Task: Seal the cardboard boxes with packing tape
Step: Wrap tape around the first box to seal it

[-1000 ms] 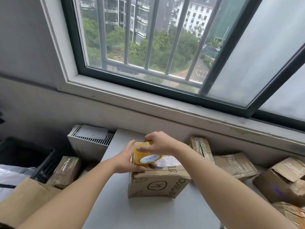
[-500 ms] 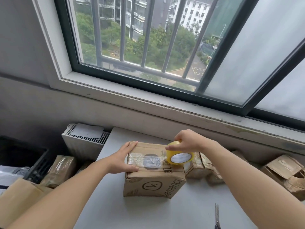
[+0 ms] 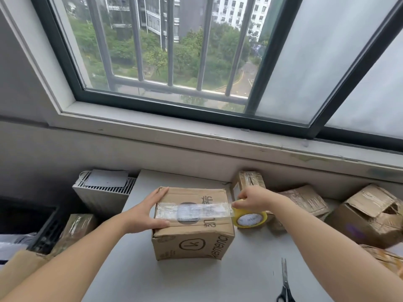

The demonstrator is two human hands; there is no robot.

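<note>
- Since half a second ago the right hand (image 3: 254,198) has carried the yellow roll of clear packing tape (image 3: 250,219) off the lid and down past the box's right edge. The pulled-out tape now runs the whole width of the top.
- The barred window (image 3: 170,51) fills the upper view above the sill.
- The grey table (image 3: 250,269) stands under the sill and carries the work.
- The brown cardboard box (image 3: 192,243), printed in black, sits upright at the table's middle with its flaps closed.
- Torn brown cartons (image 3: 370,216) lie heaped at the right, behind the roll.
- The left hand (image 3: 145,214) lies flat on the box's left end, fingers straight and thumb along the near edge, pressing down the start of the tape.
- The right hand's fingers curl over the roll's top and grip it just beside the box's upper right edge.
- The strip of clear tape (image 3: 196,211) lies along the lid and stretches taut to the roll.
- Black-handled scissors (image 3: 284,286) lie on the table near the front right, apart from the box.
</note>
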